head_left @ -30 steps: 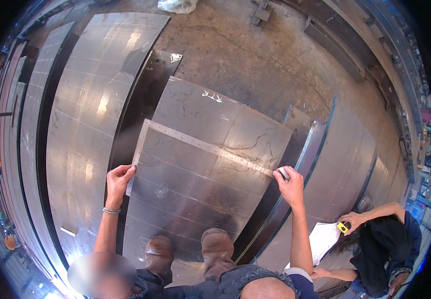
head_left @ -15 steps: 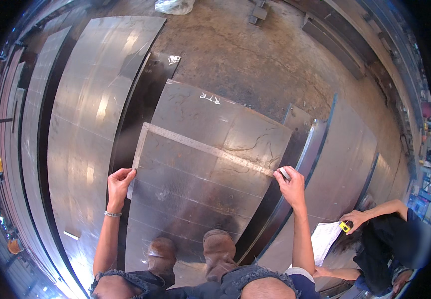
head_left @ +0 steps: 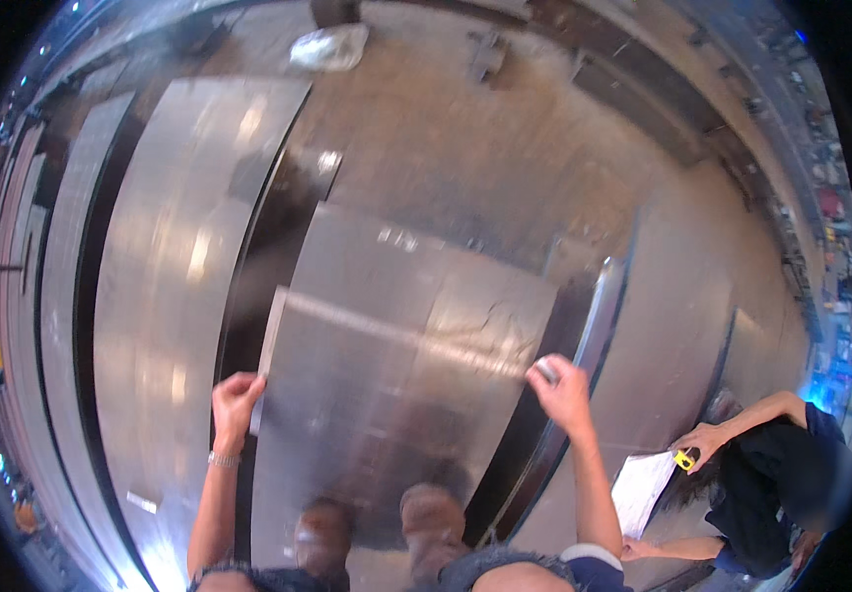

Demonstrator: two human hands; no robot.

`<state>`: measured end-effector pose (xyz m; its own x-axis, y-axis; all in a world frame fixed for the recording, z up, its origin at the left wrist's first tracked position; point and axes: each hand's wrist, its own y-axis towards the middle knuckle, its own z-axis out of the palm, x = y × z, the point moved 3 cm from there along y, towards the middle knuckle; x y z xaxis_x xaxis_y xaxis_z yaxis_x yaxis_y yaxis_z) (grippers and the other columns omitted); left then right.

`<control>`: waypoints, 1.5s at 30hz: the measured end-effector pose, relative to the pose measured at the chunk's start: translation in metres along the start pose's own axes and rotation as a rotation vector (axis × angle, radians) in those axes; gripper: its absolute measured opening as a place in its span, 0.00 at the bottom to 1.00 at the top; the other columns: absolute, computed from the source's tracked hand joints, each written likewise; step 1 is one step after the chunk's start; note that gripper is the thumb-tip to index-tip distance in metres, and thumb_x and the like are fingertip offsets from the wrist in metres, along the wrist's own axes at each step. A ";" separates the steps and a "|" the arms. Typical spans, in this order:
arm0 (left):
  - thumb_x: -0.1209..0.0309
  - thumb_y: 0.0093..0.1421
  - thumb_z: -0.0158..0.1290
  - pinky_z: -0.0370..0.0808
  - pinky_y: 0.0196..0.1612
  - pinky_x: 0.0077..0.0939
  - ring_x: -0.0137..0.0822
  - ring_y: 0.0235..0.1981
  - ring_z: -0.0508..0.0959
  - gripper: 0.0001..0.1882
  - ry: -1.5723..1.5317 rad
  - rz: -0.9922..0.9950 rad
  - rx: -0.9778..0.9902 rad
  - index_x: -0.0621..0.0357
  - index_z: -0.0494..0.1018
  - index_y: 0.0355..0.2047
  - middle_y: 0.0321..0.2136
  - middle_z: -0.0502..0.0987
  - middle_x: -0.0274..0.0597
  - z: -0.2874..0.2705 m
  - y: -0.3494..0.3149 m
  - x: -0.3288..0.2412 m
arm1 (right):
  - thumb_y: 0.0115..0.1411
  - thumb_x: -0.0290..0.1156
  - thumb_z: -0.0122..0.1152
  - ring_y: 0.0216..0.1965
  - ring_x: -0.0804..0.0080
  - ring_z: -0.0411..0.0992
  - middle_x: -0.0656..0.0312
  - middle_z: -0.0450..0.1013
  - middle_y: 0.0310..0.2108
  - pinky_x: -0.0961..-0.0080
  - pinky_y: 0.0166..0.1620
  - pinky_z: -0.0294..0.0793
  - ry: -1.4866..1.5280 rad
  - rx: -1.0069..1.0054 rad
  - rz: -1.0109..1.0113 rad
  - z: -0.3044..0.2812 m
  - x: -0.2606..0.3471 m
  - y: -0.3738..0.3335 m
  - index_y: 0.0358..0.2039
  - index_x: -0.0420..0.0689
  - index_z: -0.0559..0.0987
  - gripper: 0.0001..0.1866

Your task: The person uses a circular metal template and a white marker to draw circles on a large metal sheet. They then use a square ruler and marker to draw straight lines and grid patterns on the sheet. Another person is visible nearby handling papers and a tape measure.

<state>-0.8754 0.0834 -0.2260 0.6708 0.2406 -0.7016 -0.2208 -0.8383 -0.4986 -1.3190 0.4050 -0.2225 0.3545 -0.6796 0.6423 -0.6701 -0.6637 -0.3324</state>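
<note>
A steel framing square (head_left: 387, 326) lies across a grey steel plate (head_left: 347, 434). Its long arm runs from the far left corner toward the plate's right edge; its short arm comes back along the left edge. My left hand (head_left: 234, 403) pinches the short arm between thumb and fingers. At the end of the long arm, my right hand (head_left: 564, 393) grips the square and also has a small whitish piece (head_left: 545, 371), too blurred to name, between its fingers. Pale handwritten marks (head_left: 397, 239) stand near the plate's far edge. My boots (head_left: 433, 515) are on its near part.
More long steel plates (head_left: 165, 257) lie on the left, with dark gaps between them, and others (head_left: 677, 326) on the right. At the lower right a person (head_left: 761, 493) holds a yellow tape measure (head_left: 685, 459) beside a white paper sheet (head_left: 641, 490). A clear plastic bag (head_left: 329, 47) lies on the far floor.
The whole view has tilted up, so the plates, the square and my hands sit lower in the picture, slightly blurred. Both hands keep their hold on the square.
</note>
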 end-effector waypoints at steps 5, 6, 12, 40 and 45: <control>0.69 0.58 0.65 0.72 0.32 0.19 0.21 0.26 0.75 0.10 -0.077 0.026 -0.029 0.67 0.82 0.31 0.23 0.80 0.32 0.005 0.002 0.015 | 0.57 0.38 0.70 0.28 0.58 0.76 0.54 0.77 0.29 0.65 0.34 0.73 -0.060 -0.058 -0.084 -0.003 -0.001 -0.002 0.33 0.41 0.82 0.13; 0.71 0.58 0.65 0.72 0.32 0.19 0.21 0.26 0.75 0.10 -0.043 0.031 -0.033 0.68 0.82 0.31 0.24 0.80 0.32 0.004 -0.001 0.006 | 0.57 0.38 0.69 0.28 0.58 0.76 0.54 0.77 0.28 0.65 0.33 0.73 -0.078 -0.039 -0.071 -0.002 -0.003 -0.004 0.33 0.41 0.82 0.13; 0.73 0.59 0.64 0.70 0.30 0.16 0.20 0.25 0.75 0.08 -0.152 0.046 -0.038 0.67 0.82 0.31 0.25 0.80 0.31 0.007 0.003 0.014 | 0.59 0.40 0.67 0.32 0.52 0.76 0.54 0.76 0.30 0.62 0.36 0.73 -0.057 0.031 0.015 -0.004 0.001 -0.002 0.35 0.42 0.82 0.14; 0.72 0.55 0.67 0.74 0.31 0.20 0.23 0.25 0.78 0.10 -0.103 0.072 -0.071 0.68 0.83 0.31 0.23 0.83 0.38 0.008 0.003 0.011 | 0.65 0.28 0.54 0.37 0.44 0.75 0.47 0.70 0.35 0.51 0.40 0.77 0.088 0.044 -0.767 0.128 0.258 0.061 0.43 0.38 0.75 0.09; 0.71 0.55 0.67 0.74 0.30 0.20 0.23 0.24 0.79 0.10 -0.087 0.086 -0.077 0.68 0.83 0.30 0.23 0.83 0.38 0.008 0.004 0.013 | 0.64 0.26 0.56 0.37 0.47 0.75 0.49 0.76 0.35 0.53 0.40 0.76 0.063 0.157 -0.726 0.132 0.260 0.067 0.45 0.38 0.77 0.10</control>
<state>-0.8732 0.0872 -0.2407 0.5874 0.2048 -0.7830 -0.2178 -0.8918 -0.3966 -1.1858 0.1421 -0.1688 0.6314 -0.0375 0.7745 -0.1788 -0.9790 0.0983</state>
